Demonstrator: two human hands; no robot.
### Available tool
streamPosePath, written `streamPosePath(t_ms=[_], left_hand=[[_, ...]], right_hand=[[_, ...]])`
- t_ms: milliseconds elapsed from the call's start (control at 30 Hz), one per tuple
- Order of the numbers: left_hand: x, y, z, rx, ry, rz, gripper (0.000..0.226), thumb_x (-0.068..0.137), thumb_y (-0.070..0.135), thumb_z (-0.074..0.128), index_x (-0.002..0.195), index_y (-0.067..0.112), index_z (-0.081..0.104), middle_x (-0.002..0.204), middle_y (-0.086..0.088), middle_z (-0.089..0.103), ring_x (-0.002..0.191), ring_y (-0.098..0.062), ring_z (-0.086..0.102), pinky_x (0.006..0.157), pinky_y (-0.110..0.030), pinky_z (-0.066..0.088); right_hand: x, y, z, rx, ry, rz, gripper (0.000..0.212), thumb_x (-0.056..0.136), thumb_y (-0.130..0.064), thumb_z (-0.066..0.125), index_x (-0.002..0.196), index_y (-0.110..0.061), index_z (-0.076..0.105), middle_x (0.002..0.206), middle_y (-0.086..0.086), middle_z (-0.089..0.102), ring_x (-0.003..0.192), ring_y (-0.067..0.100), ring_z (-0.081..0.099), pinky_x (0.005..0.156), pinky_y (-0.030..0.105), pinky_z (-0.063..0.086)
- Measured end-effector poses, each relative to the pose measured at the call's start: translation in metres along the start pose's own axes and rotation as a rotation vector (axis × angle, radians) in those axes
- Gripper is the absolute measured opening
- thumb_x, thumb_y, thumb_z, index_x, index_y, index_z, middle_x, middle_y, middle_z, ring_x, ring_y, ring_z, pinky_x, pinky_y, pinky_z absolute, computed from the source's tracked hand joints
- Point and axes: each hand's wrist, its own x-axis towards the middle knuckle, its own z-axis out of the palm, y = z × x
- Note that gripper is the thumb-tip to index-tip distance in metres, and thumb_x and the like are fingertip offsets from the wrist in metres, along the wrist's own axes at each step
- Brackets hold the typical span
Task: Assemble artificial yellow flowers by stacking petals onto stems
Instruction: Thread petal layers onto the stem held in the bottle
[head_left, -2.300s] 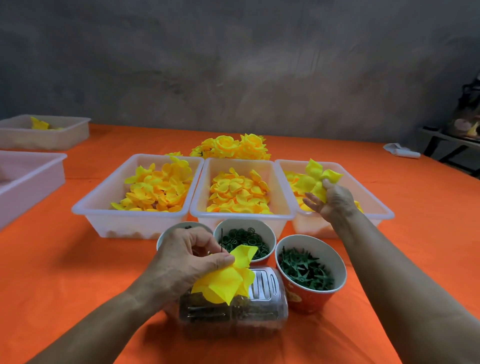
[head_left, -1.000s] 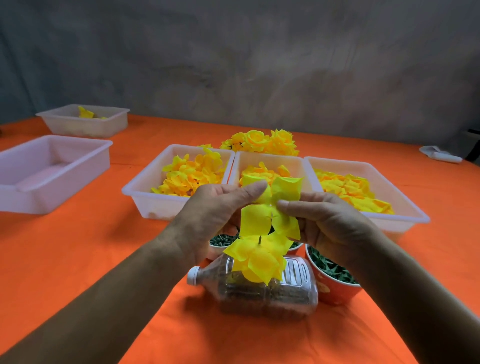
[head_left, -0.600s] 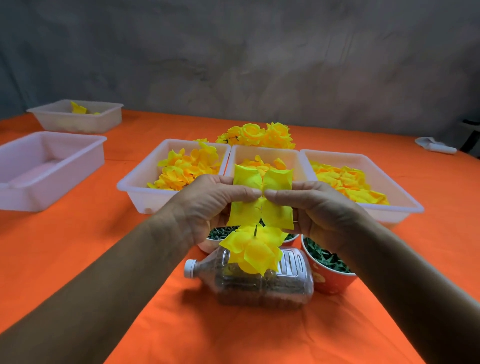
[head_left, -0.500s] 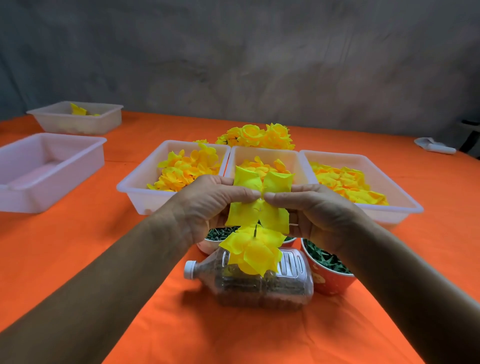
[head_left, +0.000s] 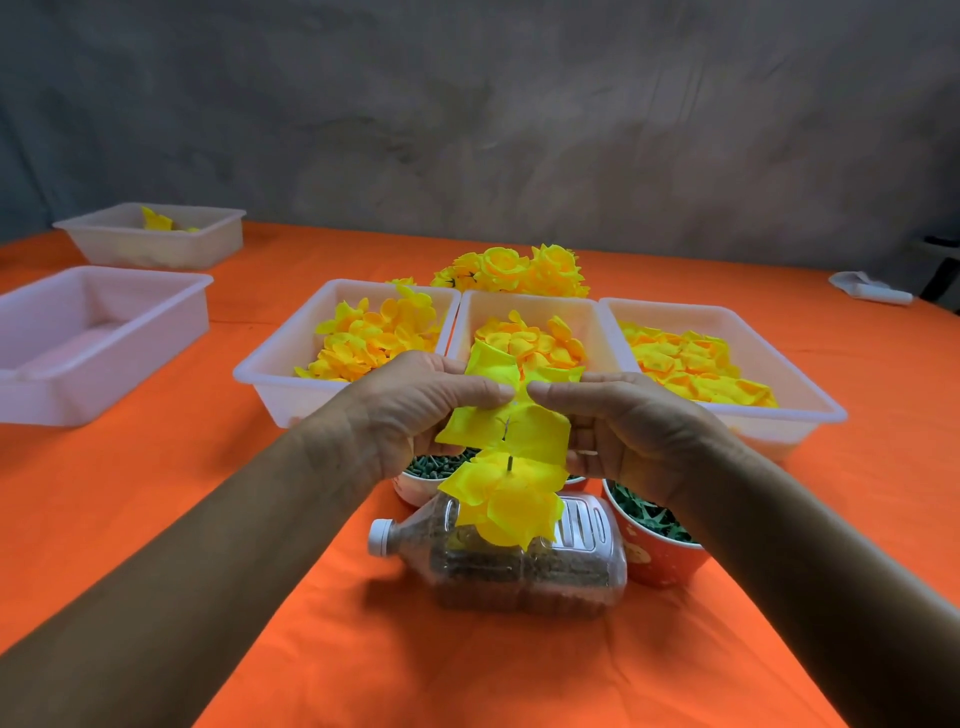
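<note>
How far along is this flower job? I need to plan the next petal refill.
Done: a pile of finished yellow flowers lies behind the trays. In hand: the left hand and right hand pinch a petal layer over the stem, above petals already stacked there. Left: the three petal trays hold many loose petals, and the cup of green parts is well stocked.

Three petal trays (head_left: 530, 312) and cups (head_left: 654, 551) crowd ahead; bare orange cloth (head_left: 156, 493) lies open leftward.
</note>
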Motion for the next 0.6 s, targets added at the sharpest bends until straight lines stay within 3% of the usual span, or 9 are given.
streamPosePath(t_ms=[133, 267, 367, 600], left_hand=[[0.0009, 0.0019, 0.0001, 0.042, -0.026, -0.006, 0.031, 0.061, 0.020, 0.075, 0.088, 0.008, 0.067, 0.065, 0.001, 0.070, 0.055, -0.008, 0.065, 0.063, -0.028, 0.052], [-0.0012, 0.0010, 0.0014, 0.055, 0.007, -0.011, 0.036, 0.054, 0.029, 0.075, 0.085, 0.012, 0.069, 0.066, 0.002, 0.068, 0.056, -0.010, 0.062, 0.052, -0.023, 0.044], [-0.0020, -0.0011, 0.0010, 0.032, 0.017, -0.024, 0.043, 0.049, 0.030, 0.076, 0.086, 0.010, 0.070, 0.074, -0.001, 0.064, 0.060, -0.013, 0.057, 0.045, -0.021, 0.043], [0.0019, 0.0002, -0.0011, 0.070, 0.003, -0.018, 0.012, 0.072, 0.014, 0.074, 0.082, 0.012, 0.070, 0.063, 0.003, 0.068, 0.054, -0.007, 0.062, 0.056, -0.024, 0.044]], right_hand=[[0.0008, 0.0003, -0.0015, 0.048, -0.030, -0.013, 0.049, 0.048, -0.020, 0.077, 0.092, -0.007, 0.062, 0.075, 0.009, 0.071, 0.056, 0.014, 0.062, 0.047, 0.019, 0.045], [0.0012, 0.0033, -0.0002, 0.116, -0.029, -0.013, 0.042, 0.051, -0.013, 0.076, 0.089, -0.006, 0.062, 0.073, 0.011, 0.071, 0.051, 0.014, 0.062, 0.042, 0.018, 0.045], [0.0015, 0.0057, 0.0005, 0.136, -0.011, -0.005, 0.060, 0.051, -0.012, 0.076, 0.107, -0.002, 0.057, 0.072, 0.011, 0.071, 0.050, 0.014, 0.062, 0.041, 0.018, 0.044], [0.0026, 0.0044, 0.0018, 0.157, 0.021, 0.010, 0.081, 0.052, -0.008, 0.076, 0.126, -0.007, 0.043, 0.073, 0.011, 0.071, 0.049, 0.014, 0.063, 0.039, 0.019, 0.044]])
